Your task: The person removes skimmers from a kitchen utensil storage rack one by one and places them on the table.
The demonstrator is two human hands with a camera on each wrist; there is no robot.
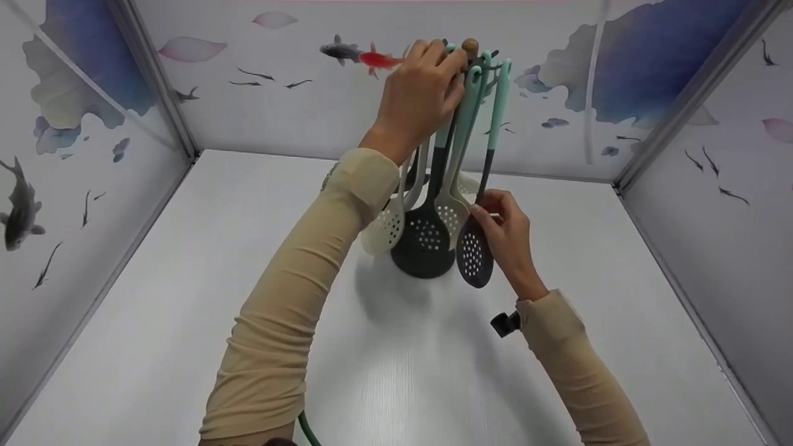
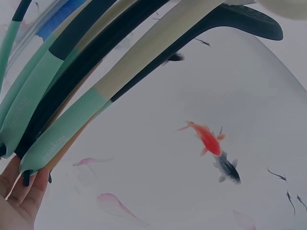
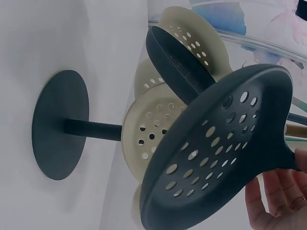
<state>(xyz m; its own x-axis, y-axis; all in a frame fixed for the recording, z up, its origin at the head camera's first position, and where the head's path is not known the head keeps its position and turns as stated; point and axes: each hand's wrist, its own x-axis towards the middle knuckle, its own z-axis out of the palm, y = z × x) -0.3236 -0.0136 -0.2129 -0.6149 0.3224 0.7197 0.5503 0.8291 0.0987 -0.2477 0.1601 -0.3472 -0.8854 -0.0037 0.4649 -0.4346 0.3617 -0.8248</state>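
Note:
A utensil stand with a round dark base (image 3: pixel 60 158) and a wooden knob (image 1: pixel 470 48) on top carries several hanging utensils. At its top, my left hand (image 1: pixel 421 87) grips the stand beside the hooks; in the left wrist view its fingers (image 2: pixel 31 196) lie close against the mint handle ends. My right hand (image 1: pixel 509 232) pinches the neck of a dark slotted spoon (image 1: pixel 474 257), whose mint handle reaches up to the hooks. Seen from the right wrist, this spoon's perforated bowl fills the foreground, with the thumb and fingers at its neck.
Cream perforated utensils (image 1: pixel 384 228) and a larger dark perforated one (image 1: pixel 427 230) hang close around the pole. The stand is on a white table (image 1: pixel 248 248), near the back wall (image 1: pixel 279 118), with printed panels on both sides. A green cable (image 1: pixel 306 428) shows at the front edge.

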